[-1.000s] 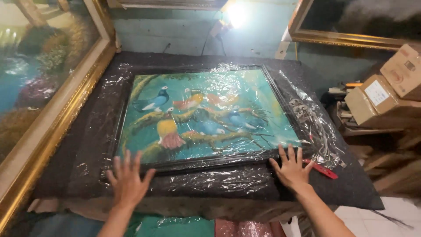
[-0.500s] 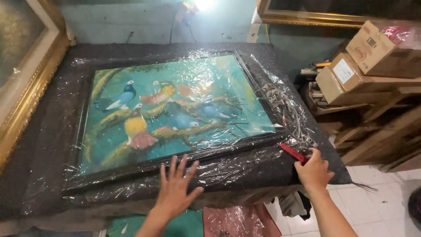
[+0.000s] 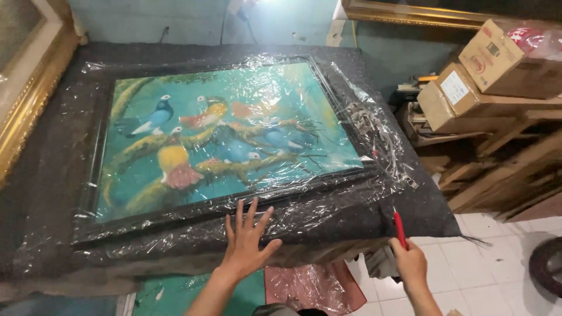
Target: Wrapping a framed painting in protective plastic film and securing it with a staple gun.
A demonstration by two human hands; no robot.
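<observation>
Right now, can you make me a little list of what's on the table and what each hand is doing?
Table: dark felt-covered table
On it: bird painting in a black frame, wrapped in clear plastic film
Left hand: flat, fingers spread, pressing the film at the frame's near edge
Right hand: gripping a red tool at the table's near right corner
Beside the table: cardboard boxes on wooden shelves
Far left: gold frame

You see a bright lamp (image 3: 252,7) blown out at top centre, glare streaking the plastic wrap (image 3: 363,134) over your painting (image 3: 222,140), cool even light mid-frame, dimmer lower left, soft focus, slight blur at your hands, lines bowing near the edges
</observation>
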